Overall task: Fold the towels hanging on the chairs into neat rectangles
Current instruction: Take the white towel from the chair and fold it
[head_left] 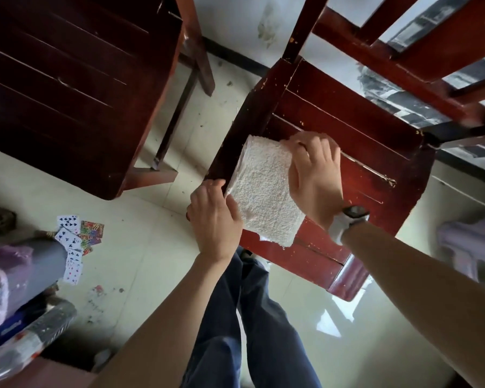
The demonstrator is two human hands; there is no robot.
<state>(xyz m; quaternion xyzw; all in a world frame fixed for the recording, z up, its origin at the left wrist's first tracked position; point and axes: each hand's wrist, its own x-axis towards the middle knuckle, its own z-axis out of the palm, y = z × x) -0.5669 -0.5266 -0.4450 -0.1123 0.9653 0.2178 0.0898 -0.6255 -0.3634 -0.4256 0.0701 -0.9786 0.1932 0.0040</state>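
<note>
- Fingers (305, 147) of my right hand (315, 177) are curling down over the far right edge of the towel (263, 189), gripping it there; I am reading this as a hold on the edge, though the fingertips themselves are tucking out of my sight.
- My left hand (214, 217) is pinching the towel's near left edge, with the fingers bent round it just where the cloth meets the side of the seat.
- Between the two hands the towel is lying as a thick white folded pad on the chair seat (361, 152), near its left rim, with one corner reaching toward the front of the seat.
- I am judging the fold to be close to done, so the risks are in the last squaring-up.
- If I am pulling harder with one hand than the other, the stacked layers could be sliding apart and skewing the rectangle.
- Since the pad is sitting so close to the seat's left rim, a push leftward could be tipping it off onto the floor (157, 247), which is looking dusty.
- Letting go too soon could be letting the thick layers spring open.
- Playing cards (73, 239) are lying scattered on the floor well away to the left, and a second chair (67, 79) is standing apart from this one.
</note>
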